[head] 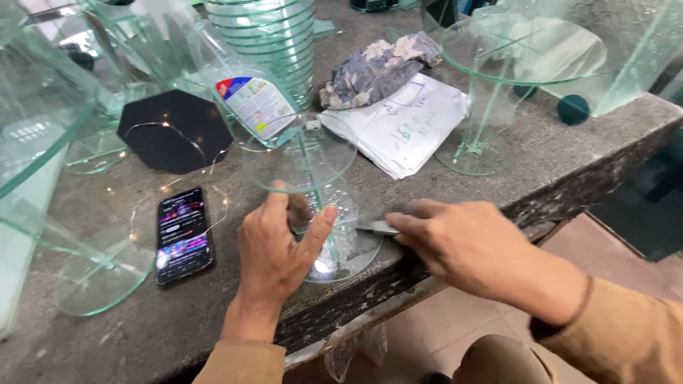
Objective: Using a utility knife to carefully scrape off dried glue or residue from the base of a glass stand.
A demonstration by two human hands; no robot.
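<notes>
glass stand (313, 206) | left hand (274, 252) steadies | grey worktable (555, 163) | cluttered glass workshop

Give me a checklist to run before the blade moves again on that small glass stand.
1. Left hand steadies the glass stand: ok, fingers on its stem.
2. Right hand grips the blade: ok, tip at the base disc.
3. Stand's base fully on the workbench: not ok, it sits at the front edge.
4. Phone out of the way: ok, apart to the left.
5. Glue joint sound: cannot tell.
</notes>
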